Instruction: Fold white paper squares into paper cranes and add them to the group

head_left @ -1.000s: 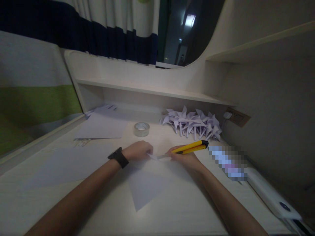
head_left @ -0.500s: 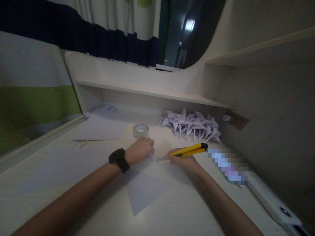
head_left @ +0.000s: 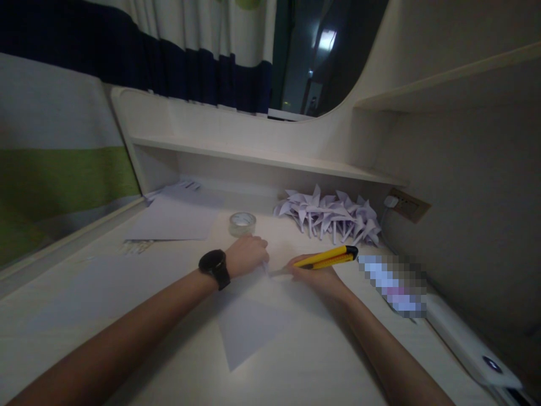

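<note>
My right hand [head_left: 315, 277] is closed round a yellow utility knife [head_left: 327, 257], whose blade tip points left and touches a sheet of white paper [head_left: 253, 321] on the desk. My left hand [head_left: 247, 255], with a black watch [head_left: 215, 267] on its wrist, has its fingers curled and pinches the far corner of that paper, right beside the blade tip. The paper lies between my forearms and comes to a point near me.
A roll of clear tape [head_left: 242, 223] stands just behind my left hand. A heap of folded paper pinwheels [head_left: 332, 217] lies at the back right below a shelf [head_left: 270, 160]. More paper sheets [head_left: 173, 220] lie at the back left. A white device [head_left: 469, 344] lies along the right edge.
My left hand has slid forward and a little right along the paper's edge, and its wrist has turned so the watch face shows. The right hand with the knife has barely moved.
</note>
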Available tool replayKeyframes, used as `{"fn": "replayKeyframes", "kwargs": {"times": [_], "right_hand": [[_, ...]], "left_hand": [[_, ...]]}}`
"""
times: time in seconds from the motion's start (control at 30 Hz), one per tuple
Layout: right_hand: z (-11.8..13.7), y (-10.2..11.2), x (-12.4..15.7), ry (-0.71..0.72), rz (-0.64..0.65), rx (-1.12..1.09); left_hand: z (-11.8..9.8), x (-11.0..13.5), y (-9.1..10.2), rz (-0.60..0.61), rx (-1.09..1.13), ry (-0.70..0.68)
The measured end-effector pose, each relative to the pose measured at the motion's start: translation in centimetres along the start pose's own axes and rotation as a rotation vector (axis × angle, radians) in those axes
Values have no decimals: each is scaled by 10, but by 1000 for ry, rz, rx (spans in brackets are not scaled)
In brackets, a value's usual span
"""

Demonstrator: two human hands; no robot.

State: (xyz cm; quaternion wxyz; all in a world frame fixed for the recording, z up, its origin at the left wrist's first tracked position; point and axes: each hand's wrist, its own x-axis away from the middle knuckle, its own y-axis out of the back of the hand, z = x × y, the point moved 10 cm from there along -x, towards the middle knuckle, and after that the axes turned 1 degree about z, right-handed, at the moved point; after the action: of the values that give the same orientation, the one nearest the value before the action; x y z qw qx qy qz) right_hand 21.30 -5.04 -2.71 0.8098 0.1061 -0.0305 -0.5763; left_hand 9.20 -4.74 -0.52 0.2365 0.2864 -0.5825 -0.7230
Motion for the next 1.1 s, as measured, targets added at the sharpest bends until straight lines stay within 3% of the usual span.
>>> {"fn": "replayKeyframes", "kwargs": {"times": [0.2,0.43,0.63,0.9,1.1], "right_hand": [[1,1,0,8,-24,31],[-5,3,3,-42,-68,-51],[-6,3,0,-11,-42,-32],[-6,3,-1,10,-32,-5],[-6,3,-1,-10,-45,-3]], "left_hand": [[-8,5,7,-64,-9,-41],[-4,35,2,66,28,47],[-17,58,0,129,108,147],[-23,54,-8,132,116,103],[-25,50,-16,100,287,113]]}}
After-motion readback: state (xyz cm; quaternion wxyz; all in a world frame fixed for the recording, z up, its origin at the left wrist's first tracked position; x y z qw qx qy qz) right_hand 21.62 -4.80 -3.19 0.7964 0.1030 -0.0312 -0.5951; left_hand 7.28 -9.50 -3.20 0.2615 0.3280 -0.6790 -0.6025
